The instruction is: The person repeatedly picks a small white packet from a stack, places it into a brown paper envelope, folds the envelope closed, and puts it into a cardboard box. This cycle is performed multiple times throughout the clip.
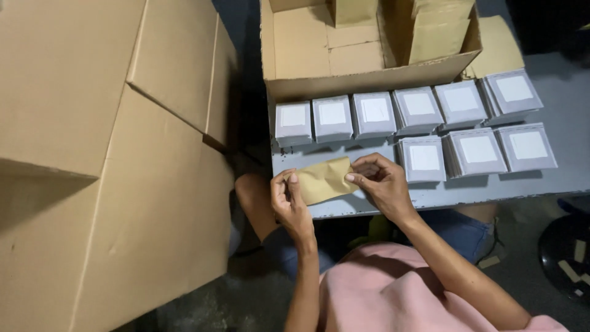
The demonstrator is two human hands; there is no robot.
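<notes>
Just below the middle of the frame, a small brown paper envelope [324,179], creased and slightly puffed, is held tilted over the near edge of the grey table [565,98]. The left hand [289,200] pinches its left end and the right hand [381,181] its right end, fingers closed on the paper. Behind it stand rows of small grey boxes [375,114] with white labels, before an open cardboard carton [369,79].
</notes>
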